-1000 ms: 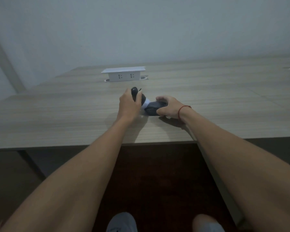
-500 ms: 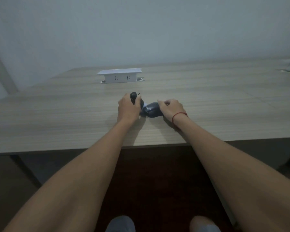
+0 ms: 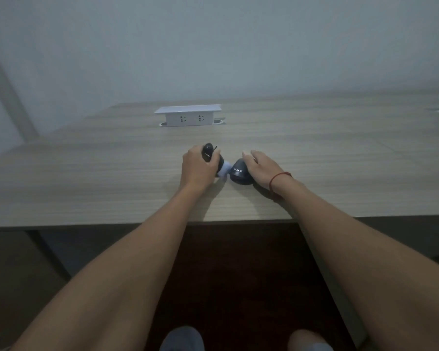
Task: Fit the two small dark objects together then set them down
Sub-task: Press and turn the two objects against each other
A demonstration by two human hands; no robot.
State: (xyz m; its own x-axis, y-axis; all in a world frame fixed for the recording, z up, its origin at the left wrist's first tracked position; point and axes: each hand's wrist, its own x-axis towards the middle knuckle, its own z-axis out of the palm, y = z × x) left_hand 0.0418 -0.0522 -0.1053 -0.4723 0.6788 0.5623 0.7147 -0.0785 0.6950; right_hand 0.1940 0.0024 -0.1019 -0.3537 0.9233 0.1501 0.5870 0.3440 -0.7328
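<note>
Socket box (image 3: 188,118) beyond hands, table (image 3: 86,178) otherwise bare.

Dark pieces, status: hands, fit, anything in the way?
Left hand gripping the stemmed dark piece. Right hand resting on the dark cap, fingers flat. Pieces tip to tip on the table, not joined. Nothing between them.

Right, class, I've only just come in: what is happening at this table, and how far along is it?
A person is working with bare hands at a wooden table. The left hand grips a dark object with a pale tip; the right hand rests on a dark rounded piece lying on the table. The two parts almost meet, tip to opening, but are not visibly joined. A white socket box stands farther back.
</note>
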